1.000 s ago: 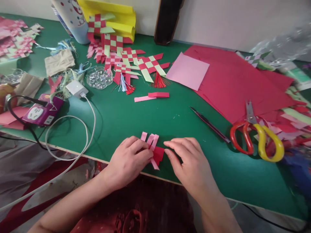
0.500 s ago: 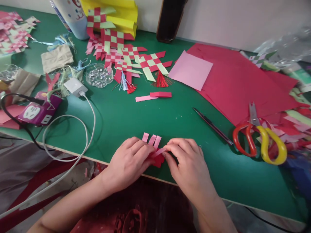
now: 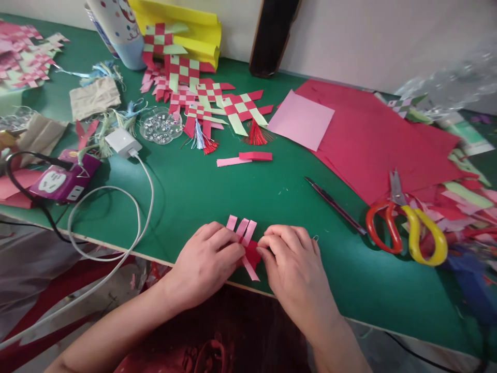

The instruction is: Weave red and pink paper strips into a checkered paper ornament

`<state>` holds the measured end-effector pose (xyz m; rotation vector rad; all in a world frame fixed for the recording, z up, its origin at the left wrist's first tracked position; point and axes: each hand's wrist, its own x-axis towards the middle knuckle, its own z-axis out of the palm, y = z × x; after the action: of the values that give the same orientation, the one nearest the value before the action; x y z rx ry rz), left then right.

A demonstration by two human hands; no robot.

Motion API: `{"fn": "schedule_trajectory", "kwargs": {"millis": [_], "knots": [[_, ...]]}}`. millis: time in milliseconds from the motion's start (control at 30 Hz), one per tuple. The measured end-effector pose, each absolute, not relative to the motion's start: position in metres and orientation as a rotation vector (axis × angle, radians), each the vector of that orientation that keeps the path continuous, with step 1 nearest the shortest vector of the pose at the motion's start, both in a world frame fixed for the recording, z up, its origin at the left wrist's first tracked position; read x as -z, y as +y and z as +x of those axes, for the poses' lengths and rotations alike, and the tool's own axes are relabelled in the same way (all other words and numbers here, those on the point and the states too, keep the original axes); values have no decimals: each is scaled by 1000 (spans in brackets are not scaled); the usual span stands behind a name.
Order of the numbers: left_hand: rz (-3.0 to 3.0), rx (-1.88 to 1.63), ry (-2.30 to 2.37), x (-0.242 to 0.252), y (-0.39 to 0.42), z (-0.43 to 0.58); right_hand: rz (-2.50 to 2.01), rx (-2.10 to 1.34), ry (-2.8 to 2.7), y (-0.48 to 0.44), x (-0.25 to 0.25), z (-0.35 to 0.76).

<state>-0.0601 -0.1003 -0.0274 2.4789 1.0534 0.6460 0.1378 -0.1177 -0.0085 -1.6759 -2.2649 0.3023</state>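
Note:
Near the front edge of the green table, a small weave of pink paper strips (image 3: 243, 228) and red paper strips (image 3: 253, 253) lies between my hands. My left hand (image 3: 212, 254) holds its left side, the fingers covering much of it. One pink strip (image 3: 250, 269) slants down toward me over the table edge; the others point away from me. With thumb and fingertips pinched together, my right hand (image 3: 293, 259) grips the right edge of the red paper. How the strips cross under my left fingers is hidden.
Scissors (image 3: 396, 191) with red and yellow handles and a dark pen (image 3: 336, 204) lie at right, beside red paper sheets (image 3: 373, 140) and a pink square (image 3: 302, 120). Woven paper fish (image 3: 243, 109) and googly eyes (image 3: 161, 126) lie farther back. A white cable (image 3: 151, 197) loops at left.
The pink strip that my right fingers held out to the right now points down toward me, free of them. My right fingers have shifted to the red paper's right edge.

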Motion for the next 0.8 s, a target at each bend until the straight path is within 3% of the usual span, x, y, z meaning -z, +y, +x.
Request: {"fn": "schedule_trajectory", "kwargs": {"millis": [800], "knots": [[2451,-647,1053,28,-101,-62,-1662,-304,-2211,-105,9,137]]}}
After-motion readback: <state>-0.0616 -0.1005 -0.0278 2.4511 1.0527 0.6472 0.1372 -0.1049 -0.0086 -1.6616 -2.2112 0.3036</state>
